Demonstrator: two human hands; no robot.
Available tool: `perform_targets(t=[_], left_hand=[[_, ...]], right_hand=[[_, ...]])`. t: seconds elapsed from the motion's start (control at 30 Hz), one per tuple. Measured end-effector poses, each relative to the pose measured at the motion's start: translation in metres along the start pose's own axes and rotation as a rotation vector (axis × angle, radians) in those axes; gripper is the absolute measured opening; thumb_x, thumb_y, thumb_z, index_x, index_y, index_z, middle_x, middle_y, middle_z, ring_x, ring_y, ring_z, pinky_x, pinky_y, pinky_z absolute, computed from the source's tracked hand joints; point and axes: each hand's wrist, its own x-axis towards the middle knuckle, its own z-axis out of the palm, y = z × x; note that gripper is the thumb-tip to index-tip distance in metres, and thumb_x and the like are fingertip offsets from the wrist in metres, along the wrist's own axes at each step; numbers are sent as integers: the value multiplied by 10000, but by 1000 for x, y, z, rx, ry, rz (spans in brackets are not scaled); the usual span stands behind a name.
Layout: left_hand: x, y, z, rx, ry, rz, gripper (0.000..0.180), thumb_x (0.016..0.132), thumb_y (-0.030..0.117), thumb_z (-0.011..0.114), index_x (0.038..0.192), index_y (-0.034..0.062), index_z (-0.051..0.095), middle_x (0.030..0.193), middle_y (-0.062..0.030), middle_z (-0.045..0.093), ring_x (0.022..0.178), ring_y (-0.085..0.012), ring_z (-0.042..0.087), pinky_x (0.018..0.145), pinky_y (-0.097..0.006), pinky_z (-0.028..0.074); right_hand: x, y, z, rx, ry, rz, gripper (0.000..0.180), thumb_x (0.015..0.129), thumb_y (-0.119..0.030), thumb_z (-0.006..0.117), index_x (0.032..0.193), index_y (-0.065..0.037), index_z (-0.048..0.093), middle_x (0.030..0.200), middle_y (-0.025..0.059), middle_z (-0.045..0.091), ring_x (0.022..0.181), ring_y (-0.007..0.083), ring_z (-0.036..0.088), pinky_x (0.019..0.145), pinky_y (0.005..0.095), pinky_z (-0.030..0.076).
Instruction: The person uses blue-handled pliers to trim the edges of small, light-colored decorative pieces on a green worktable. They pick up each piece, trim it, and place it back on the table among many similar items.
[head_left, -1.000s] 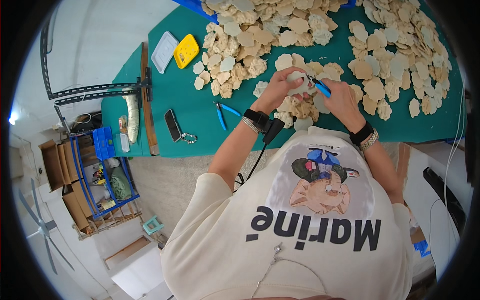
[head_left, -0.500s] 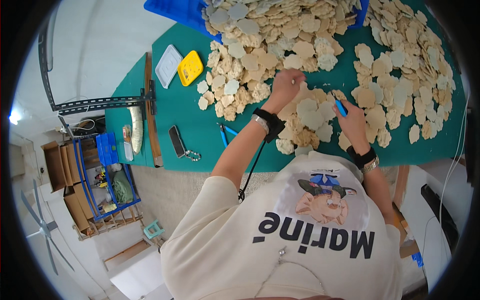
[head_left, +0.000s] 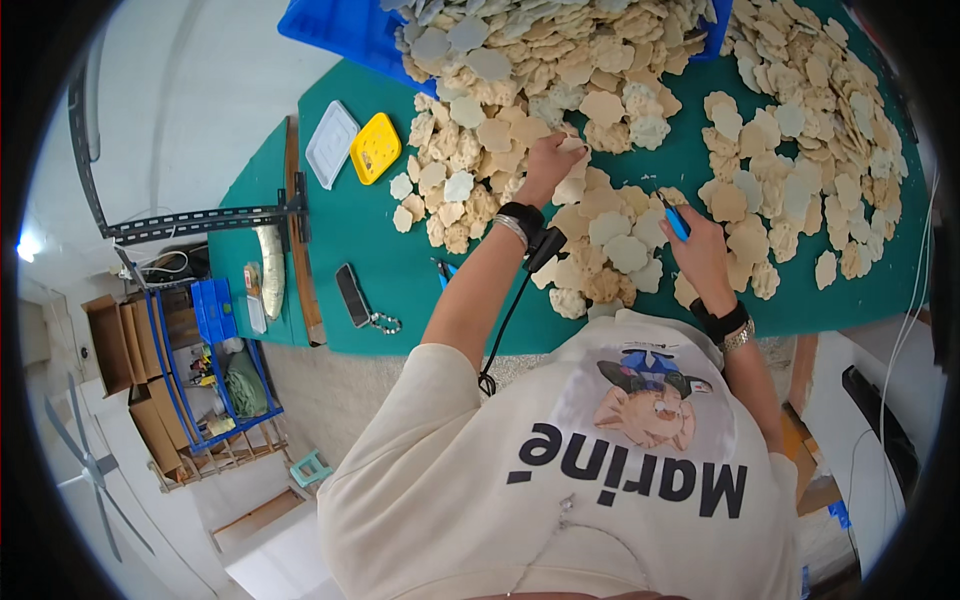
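My left hand (head_left: 550, 165) reaches over the near edge of a heap of flat, scallop-edged pieces (head_left: 495, 135), beige and pale grey-green. Its fingers are pinched at the edge of one beige scalloped piece (head_left: 571, 131); the fingertips partly hide the contact. My right hand (head_left: 700, 255) is wrapped round a blue-handled tool (head_left: 678, 223) with a thin dark tip pointing away; its exact kind is not clear. Between the hands, close to my body, lies a smaller pile of scalloped pieces (head_left: 625, 252).
A blue bin (head_left: 345, 38) spills pieces at the far side; a large heap (head_left: 800, 80) covers the right. On the green table (head_left: 400, 315) lie a yellow tray (head_left: 376, 150), a white tray (head_left: 331, 143), a phone (head_left: 352, 295) and blue-handled pliers (head_left: 446, 271).
My left hand has moved left and slightly away from me, from above the near pile to the far heap. My right hand keeps the tool and has shifted slightly nearer.
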Motion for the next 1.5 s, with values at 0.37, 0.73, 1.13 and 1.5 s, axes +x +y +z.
perform_targets(t=[0.37,0.73,1.13,1.5], left_hand=[[-112,42,-12,-378,-503,-15,207,876,110,711,1041,-3,654,929,-39,653,733,-129,633,647,-290,550],[-128,56,-3,-373,-678,61,198,905,112,663,1073,10,650,873,-56,693,627,-106,581,543,-241,453],[-127,60,-1,-342,-730,48,157,892,76,661,1028,0,650,852,-59,706,617,-94,570,538,-243,440],[-108,49,1,-164,-752,199,207,930,212,637,1012,26,681,952,-56,706,828,-149,622,767,-306,490]], right_hand=[[-8,-31,1,-24,-119,-319,314,842,-263,714,1075,-68,637,792,178,662,756,382,644,646,454,499],[-27,-28,-11,-13,-118,-358,283,833,-256,714,1016,-55,633,833,174,653,778,378,626,669,459,477],[-34,-30,-17,-57,-74,-369,195,845,-213,681,945,-53,630,798,174,653,744,399,626,617,465,474],[-24,-17,1,97,-99,-139,205,863,-253,677,962,-72,686,743,182,656,706,400,632,593,437,486]])
